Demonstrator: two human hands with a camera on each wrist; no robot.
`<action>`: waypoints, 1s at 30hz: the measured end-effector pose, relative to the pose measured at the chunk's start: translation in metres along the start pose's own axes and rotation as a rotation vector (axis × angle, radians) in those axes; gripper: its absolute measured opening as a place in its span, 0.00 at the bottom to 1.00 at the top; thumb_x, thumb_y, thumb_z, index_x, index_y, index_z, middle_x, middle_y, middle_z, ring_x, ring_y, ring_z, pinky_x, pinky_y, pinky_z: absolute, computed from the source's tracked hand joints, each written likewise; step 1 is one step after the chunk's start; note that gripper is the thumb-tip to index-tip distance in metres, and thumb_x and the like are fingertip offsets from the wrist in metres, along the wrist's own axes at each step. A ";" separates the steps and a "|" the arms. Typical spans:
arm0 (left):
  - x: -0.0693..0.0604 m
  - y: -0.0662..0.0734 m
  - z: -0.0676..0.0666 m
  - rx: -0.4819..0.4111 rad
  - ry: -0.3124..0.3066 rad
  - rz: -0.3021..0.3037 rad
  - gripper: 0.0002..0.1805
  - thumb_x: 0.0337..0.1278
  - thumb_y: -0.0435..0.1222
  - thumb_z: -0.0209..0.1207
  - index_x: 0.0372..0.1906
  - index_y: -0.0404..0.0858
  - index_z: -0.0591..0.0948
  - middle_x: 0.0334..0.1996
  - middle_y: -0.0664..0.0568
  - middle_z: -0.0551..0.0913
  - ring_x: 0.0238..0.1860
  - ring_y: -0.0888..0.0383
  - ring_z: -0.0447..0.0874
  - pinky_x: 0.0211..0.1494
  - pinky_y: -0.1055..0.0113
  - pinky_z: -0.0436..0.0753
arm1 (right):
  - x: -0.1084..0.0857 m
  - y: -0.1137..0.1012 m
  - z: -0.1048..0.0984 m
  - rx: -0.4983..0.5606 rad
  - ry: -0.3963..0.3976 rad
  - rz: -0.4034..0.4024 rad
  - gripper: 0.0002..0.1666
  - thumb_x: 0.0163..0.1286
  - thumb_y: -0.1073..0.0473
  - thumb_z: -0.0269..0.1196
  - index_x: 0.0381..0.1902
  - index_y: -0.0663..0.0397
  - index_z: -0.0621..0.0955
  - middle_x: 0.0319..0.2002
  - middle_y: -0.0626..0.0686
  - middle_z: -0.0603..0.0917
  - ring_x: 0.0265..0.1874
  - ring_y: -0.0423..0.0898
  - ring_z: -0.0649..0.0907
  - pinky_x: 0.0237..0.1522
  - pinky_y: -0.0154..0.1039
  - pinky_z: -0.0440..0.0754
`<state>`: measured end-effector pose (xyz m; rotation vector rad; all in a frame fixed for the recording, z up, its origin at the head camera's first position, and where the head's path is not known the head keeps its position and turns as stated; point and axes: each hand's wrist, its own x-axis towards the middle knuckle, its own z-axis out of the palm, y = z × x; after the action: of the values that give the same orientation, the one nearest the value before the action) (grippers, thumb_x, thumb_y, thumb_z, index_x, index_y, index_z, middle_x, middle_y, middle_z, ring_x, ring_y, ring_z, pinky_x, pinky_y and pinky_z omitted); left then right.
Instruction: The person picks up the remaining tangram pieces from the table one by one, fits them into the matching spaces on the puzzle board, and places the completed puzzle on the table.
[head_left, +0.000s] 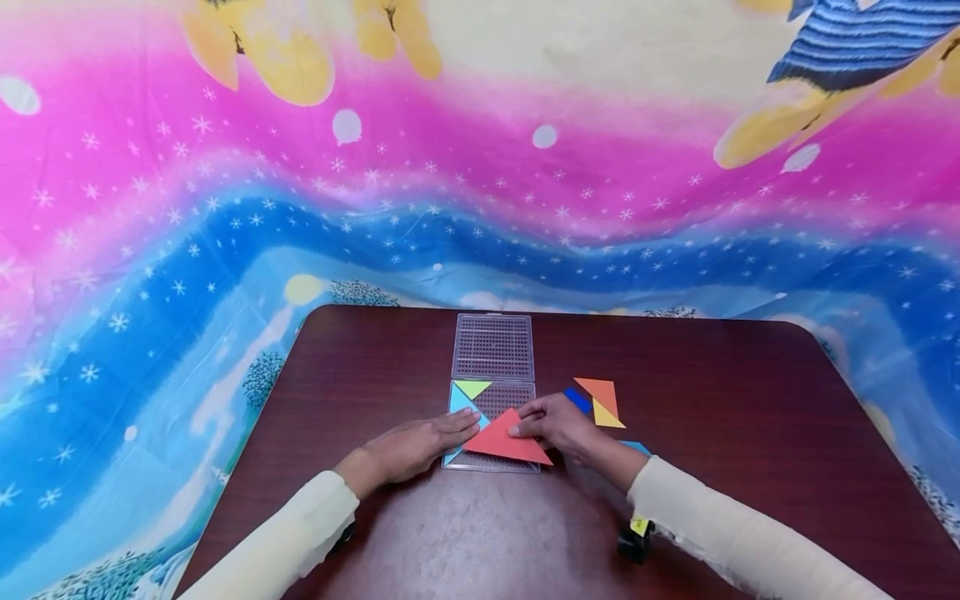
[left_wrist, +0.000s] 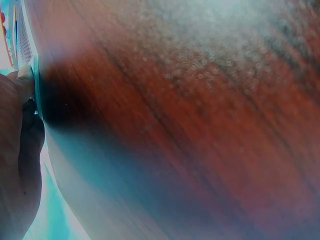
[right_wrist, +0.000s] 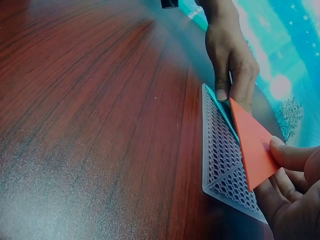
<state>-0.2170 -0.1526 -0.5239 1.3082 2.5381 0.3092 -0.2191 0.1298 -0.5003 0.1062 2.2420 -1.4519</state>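
A red triangle (head_left: 504,437) is pinched between the thumb and fingers of my right hand (head_left: 566,429), tilted over the lower half of a clear perforated case (head_left: 491,467). With fingers extended, my left hand (head_left: 420,446) rests at the case's left side, on the light blue piece (head_left: 460,400). A lime green triangle (head_left: 473,388) lies in the upper left of that half. The right wrist view shows the red triangle (right_wrist: 255,145) raised above the grid (right_wrist: 220,150), my left hand (right_wrist: 232,60) beyond it.
To the right of the case lie a blue piece (head_left: 578,399), an orange triangle (head_left: 602,392), a yellow triangle (head_left: 606,415) and a light blue piece (head_left: 636,447) partly behind my right wrist. The case's other half (head_left: 492,347) lies behind. A patterned cloth hangs past the table.
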 end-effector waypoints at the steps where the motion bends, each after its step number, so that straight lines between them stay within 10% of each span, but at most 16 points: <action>1: 0.000 0.000 0.000 -0.004 -0.003 -0.002 0.32 0.79 0.28 0.46 0.82 0.49 0.58 0.84 0.57 0.52 0.83 0.58 0.50 0.79 0.57 0.68 | 0.000 0.000 0.001 -0.002 -0.003 0.002 0.18 0.64 0.63 0.74 0.52 0.61 0.88 0.40 0.55 0.92 0.32 0.45 0.90 0.35 0.43 0.91; 30: 0.000 -0.001 -0.003 -0.025 -0.040 -0.010 0.33 0.80 0.32 0.47 0.83 0.50 0.55 0.84 0.59 0.49 0.84 0.59 0.46 0.80 0.58 0.67 | 0.003 0.000 0.020 -0.034 -0.023 -0.045 0.15 0.61 0.60 0.76 0.43 0.62 0.89 0.32 0.54 0.91 0.26 0.43 0.88 0.30 0.39 0.89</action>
<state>-0.2186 -0.1536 -0.5216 1.2795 2.4995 0.3083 -0.2148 0.1118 -0.5086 0.0281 2.2636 -1.4304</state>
